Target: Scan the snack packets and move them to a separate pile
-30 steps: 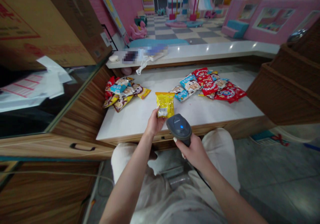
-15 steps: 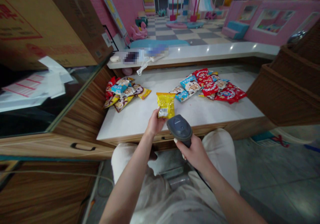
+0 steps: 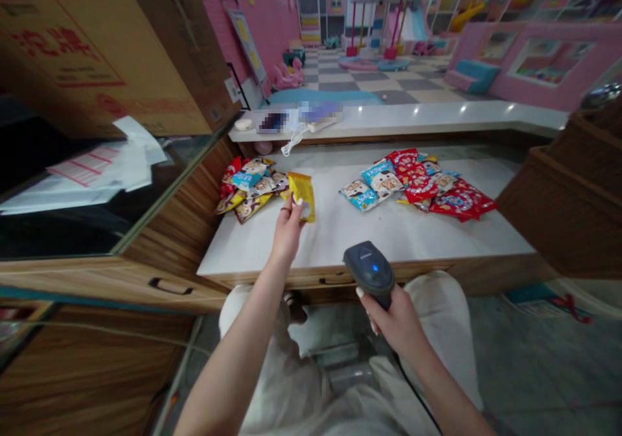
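My left hand (image 3: 286, 230) is closed on a yellow snack packet (image 3: 304, 196), holding it tilted above the white desk (image 3: 321, 247). Just left of that packet lies a pile of snack packets (image 3: 253, 186) in red, blue, white and yellow. In my right hand (image 3: 396, 319) is a dark grey barcode scanner (image 3: 369, 271), a blue light glowing on its top and its cable hanging down. A second, larger heap of packets (image 3: 420, 180), mostly red with some blue and white ones, rests on the right part of the desk.
A large cardboard box (image 3: 111, 54) and loose papers (image 3: 116, 164) sit on the glass-topped counter at left. On the raised ledge (image 3: 389, 120) are a phone (image 3: 273, 122) and a white cable (image 3: 294, 139). Brown woven baskets (image 3: 558, 209) stand at right.
My left hand has carried the yellow packet leftward, toward the left pile, and turned it. The scanner's blue light has come on. The view has tilted up a little.
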`<state>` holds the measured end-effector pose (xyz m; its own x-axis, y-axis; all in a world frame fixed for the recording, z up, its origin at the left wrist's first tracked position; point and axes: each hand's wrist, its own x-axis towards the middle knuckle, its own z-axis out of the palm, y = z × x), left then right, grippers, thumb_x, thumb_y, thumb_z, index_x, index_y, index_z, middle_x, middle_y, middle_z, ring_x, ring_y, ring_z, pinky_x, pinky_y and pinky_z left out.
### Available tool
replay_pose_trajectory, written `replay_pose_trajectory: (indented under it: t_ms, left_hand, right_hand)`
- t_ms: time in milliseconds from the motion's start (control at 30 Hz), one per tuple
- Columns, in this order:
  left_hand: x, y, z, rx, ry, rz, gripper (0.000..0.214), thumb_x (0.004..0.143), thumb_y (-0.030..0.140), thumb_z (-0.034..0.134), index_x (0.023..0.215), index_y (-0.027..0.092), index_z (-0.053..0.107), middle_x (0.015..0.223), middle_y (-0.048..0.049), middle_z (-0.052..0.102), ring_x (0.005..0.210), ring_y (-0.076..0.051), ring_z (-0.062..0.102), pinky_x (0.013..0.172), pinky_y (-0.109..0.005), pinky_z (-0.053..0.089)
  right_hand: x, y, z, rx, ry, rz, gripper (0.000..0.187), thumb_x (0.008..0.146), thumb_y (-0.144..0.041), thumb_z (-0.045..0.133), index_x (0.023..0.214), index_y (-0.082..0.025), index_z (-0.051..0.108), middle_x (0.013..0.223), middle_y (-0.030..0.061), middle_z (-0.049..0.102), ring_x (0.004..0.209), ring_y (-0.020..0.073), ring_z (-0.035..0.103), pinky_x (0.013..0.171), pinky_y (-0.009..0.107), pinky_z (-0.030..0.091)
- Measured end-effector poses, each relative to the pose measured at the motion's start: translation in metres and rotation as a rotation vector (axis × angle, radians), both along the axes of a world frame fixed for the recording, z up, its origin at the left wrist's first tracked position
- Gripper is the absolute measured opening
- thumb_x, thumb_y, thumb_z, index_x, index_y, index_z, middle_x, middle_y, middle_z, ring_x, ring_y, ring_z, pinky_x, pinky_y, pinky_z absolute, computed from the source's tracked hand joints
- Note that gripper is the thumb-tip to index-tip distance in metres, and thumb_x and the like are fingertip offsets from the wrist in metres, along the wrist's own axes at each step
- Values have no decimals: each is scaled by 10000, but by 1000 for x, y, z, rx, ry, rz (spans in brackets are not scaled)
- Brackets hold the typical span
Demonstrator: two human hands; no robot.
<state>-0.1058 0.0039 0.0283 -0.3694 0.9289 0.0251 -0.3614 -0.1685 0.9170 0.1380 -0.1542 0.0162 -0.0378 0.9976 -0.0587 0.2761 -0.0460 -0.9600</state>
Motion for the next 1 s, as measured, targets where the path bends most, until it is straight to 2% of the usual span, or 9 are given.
replay_pose_trajectory:
  t_ms: [100,200,367,433,500,667,800,900,1000]
  left_hand:
    - [-48,23,29,202,495,224,510,963,335,806,1447,228,688,1577,-88,678,1582,-292,514,1381,-460,305]
    - [-99,45,55,249,888,372,650,952,392,820,1553,236,629,1729,-122,530,1656,-338,400,1428,-514,192]
    - [-150,74,66,-35,1015,347,652,761,515,995,1293,225,754,1729,-166,525,1723,-464,232,1420,-672,-26]
    - [-156,80,63,-129,1065,325,684,743,567,1000,1260,195,751,1710,-199,539,1707,-486,272,1407,-719,4]
    - [-155,82,61,-126,1176,356,747,827,601,931,1370,142,702,1736,-228,500,1701,-474,300,1404,-726,51]
    - [-114,80,56,103,1285,385,825,983,538,761,1584,20,537,1778,-231,445,1692,-458,303,1413,-657,97]
    - [-33,78,37,272,1088,106,680,903,265,826,1528,92,625,1736,-226,500,1655,-396,400,1418,-555,209]
    - [37,79,13,275,879,-152,651,795,245,906,1413,182,711,1717,-209,527,1647,-423,420,1416,-551,201]
    - [92,87,-10,243,714,-293,711,661,251,992,1322,191,737,1750,-238,475,1697,-475,312,1419,-579,120]
  right_hand:
    - [0,0,-3,-9,20,11,328,918,-538,731,769,-269,616,493,-14,625,382,191,589,399,270,425]
    - [-2,0,1,-32,37,20,326,894,-542,744,771,-268,619,475,-23,610,365,191,587,400,273,434]
    - [-2,2,8,-33,-3,18,319,867,-550,716,741,-274,620,452,-21,568,376,200,561,404,290,435]
    - [-1,2,7,-38,-4,20,305,864,-539,713,743,-276,618,456,-21,567,381,198,551,403,290,431]
    - [0,2,5,-39,6,18,287,863,-523,713,750,-277,617,456,-30,559,379,193,543,404,285,428]
    - [2,1,2,-23,29,11,237,876,-483,701,782,-281,619,434,-64,516,355,182,507,391,273,406]
    - [4,2,8,-5,6,-3,221,848,-467,697,753,-281,625,469,-36,556,409,197,556,415,274,430]
    - [8,2,13,24,-8,-36,199,829,-446,690,735,-282,628,499,-8,593,538,242,669,456,270,460]
    - [13,1,15,35,-8,-53,185,824,-422,685,713,-287,622,505,5,605,635,273,730,479,266,481]
